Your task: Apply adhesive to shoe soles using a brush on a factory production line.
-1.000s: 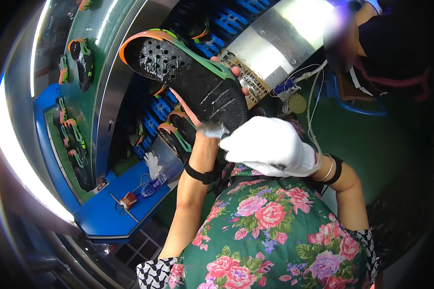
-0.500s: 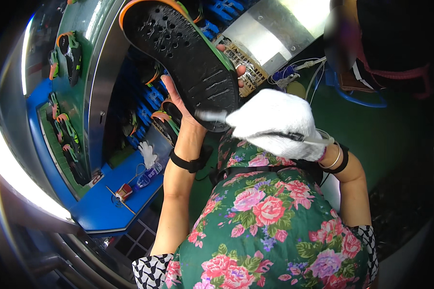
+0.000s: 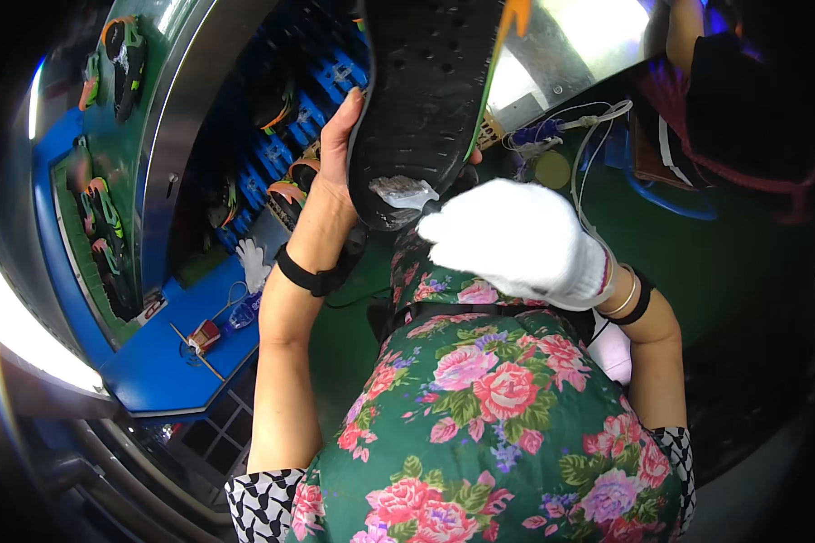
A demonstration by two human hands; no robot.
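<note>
My bare left hand [image 3: 339,149] grips the sides of a shoe [image 3: 424,113] whose black underside faces up. That underside has small holes and some green and orange edging, and its far end runs out of the picture. My right hand [image 3: 513,242] wears a white knitted glove and is closed on a brush [image 3: 413,194]. The pale bristles touch the underside near the rounded heel end, where a wet, whitish smear shows. Most of the brush handle is hidden by the glove.
Several shoes with orange and green trim [image 3: 105,208] sit on a green belt at the left. A blue ledge [image 3: 158,371] holds a white glove [image 3: 253,265], a bottle and a small red box [image 3: 204,337]. Blue racks stand behind; pale cables [image 3: 598,127] hang at the right.
My left hand has turned the shoe more upright, its far end moving right and out of view. The brush has shifted onto the underside's heel end and its bristles are spread.
</note>
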